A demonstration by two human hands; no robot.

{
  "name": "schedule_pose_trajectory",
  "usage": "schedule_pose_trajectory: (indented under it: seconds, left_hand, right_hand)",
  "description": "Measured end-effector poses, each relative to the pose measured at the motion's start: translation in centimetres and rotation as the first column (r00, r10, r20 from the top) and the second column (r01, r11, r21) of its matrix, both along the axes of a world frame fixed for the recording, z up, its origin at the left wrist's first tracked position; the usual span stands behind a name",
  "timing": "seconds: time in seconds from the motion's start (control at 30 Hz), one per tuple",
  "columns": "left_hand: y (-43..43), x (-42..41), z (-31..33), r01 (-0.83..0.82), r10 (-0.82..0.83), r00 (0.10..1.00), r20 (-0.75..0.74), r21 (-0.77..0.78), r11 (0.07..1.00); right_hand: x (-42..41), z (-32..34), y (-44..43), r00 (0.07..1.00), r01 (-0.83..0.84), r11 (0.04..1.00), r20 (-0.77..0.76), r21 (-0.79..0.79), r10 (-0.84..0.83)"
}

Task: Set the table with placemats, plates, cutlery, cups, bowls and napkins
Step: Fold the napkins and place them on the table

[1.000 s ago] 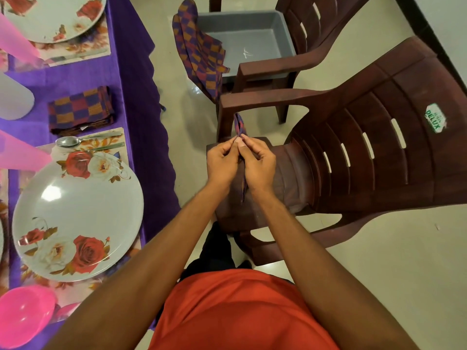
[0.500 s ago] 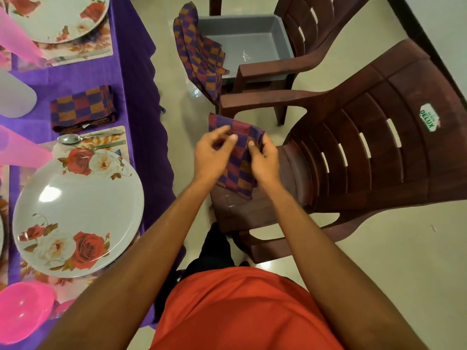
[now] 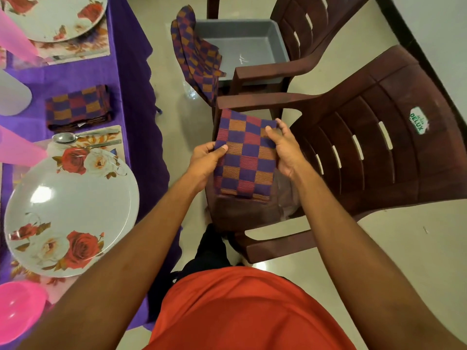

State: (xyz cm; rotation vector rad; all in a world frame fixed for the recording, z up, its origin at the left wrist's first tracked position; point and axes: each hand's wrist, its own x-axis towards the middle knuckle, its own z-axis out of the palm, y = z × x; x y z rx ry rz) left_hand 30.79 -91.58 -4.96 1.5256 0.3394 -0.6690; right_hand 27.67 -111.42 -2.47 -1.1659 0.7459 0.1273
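Note:
I hold a checked purple, red and orange napkin (image 3: pixel 246 155) flat in front of me, above the seat of a brown plastic chair (image 3: pixel 379 157). My left hand (image 3: pixel 206 160) pinches its left edge and my right hand (image 3: pixel 284 150) grips its right edge near the top corner. On the purple tablecloth (image 3: pixel 131 79) at the left lie a folded checked napkin (image 3: pixel 78 107), a rose-patterned plate (image 3: pixel 70 213) on a floral placemat (image 3: pixel 111 130), a spoon (image 3: pixel 63 137) with other cutlery, pink cups (image 3: pixel 15 150) and a pink bowl (image 3: pixel 17 311).
A grey tub (image 3: pixel 242 46) rests on a second brown chair (image 3: pixel 298 26) further away, with another checked napkin (image 3: pixel 194 56) draped over its rim. A second plate (image 3: pixel 55 16) sits at the table's top left. Pale tiled floor shows between table and chairs.
The napkin was bunched upright between my pinched fingertips; my hands have moved apart and it now spreads out flat, wider than half a second ago.

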Motion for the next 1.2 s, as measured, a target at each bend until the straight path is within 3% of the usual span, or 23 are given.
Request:
schedule_pose_trajectory:
  seconds: [0.13,0.23,0.37,0.5,0.63,0.77,0.83,1.03,1.1,1.2]
  left_hand:
    - [0.1,0.3,0.2,-0.183,0.186,0.982,-0.023,0.093,0.979]
    - [1.1,0.7,0.3,-0.199,0.206,0.978,-0.037,0.142,0.970]
    - [2.3,1.2,0.9,0.019,-0.030,0.996,0.090,0.125,0.992]
    - [3.2,1.4,1.7,0.313,-0.398,0.893,0.210,0.343,0.886]
    - [3.6,1.5,1.8,0.243,-0.505,0.797,0.332,0.589,0.771]
    - [4.1,2.1,1.9,0.248,-0.585,0.728,0.358,0.658,0.711]
    - [4.2,2.4,2.0,0.257,-0.599,0.718,0.356,0.663,0.703]
    - [3.4,2.6,3.3,0.409,-0.612,0.682,0.401,0.484,0.773]
    - [2.6,2.6,4.0,0.469,-0.619,0.660,0.426,0.411,0.782]
    - [1.9,2.5,4.3,0.431,-0.633,0.582,0.511,0.466,0.773]
  right_hand:
    - [-2.9,-2.5,0.8,0.981,-0.190,0.981,-0.054,-0.041,0.188]
    - [-4.3,-3.7,1.4,0.972,-0.235,0.968,0.003,-0.088,0.236]
    - [-4.3,-4.3,1.5,0.964,-0.253,0.930,0.014,-0.266,0.267]
    - [-3.0,-4.1,0.5,0.920,-0.347,0.798,-0.013,-0.492,0.391]
    - [-1.8,-3.7,0.0,0.818,-0.466,0.563,-0.089,-0.683,0.569]
    - [-0.5,-2.8,-0.9,0.775,-0.480,0.450,-0.124,-0.753,0.620]
    - [-0.1,-2.6,-1.4,0.750,-0.518,0.438,-0.144,-0.735,0.645]
    - [0.9,-0.3,-0.9,0.640,-0.617,0.353,-0.187,-0.704,0.745]
    - [1.1,0.4,0.7,0.598,-0.604,0.369,-0.096,-0.707,0.796]
    - [1.1,0.4,2.1,0.630,-0.563,0.477,0.024,-0.675,0.776]
